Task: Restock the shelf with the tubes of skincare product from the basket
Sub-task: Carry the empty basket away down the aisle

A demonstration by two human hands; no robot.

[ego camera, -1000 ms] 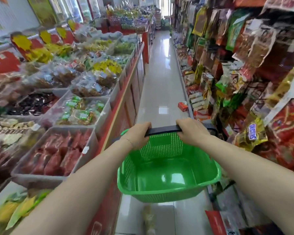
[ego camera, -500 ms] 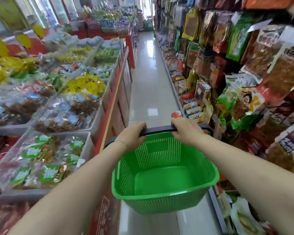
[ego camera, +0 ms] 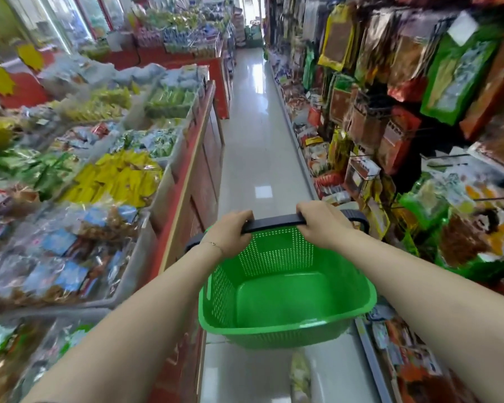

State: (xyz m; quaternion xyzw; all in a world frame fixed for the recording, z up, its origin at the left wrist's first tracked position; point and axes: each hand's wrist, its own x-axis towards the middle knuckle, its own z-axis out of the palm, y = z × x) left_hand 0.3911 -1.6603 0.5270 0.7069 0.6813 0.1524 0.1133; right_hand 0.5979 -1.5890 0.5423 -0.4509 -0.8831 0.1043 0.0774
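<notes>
A green basket (ego camera: 285, 330) is being held out over the aisle, its perforated walls and green bottom being shown. Its black handle (ego camera: 274, 221) is being gripped by both hands: the left hand (ego camera: 230, 235) is curled round it and the right hand (ego camera: 323, 225) is clamped on beside. Left of the basket, trays of wrapped snacks (ego camera: 120, 181) are being displayed. Right of it, packets (ego camera: 390, 135) are being hung on racks, and beyond it a shiny floor (ego camera: 253, 146) is being lit.

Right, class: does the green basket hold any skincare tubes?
No, the green basket shows a bare floor with nothing lying inside it.
</notes>
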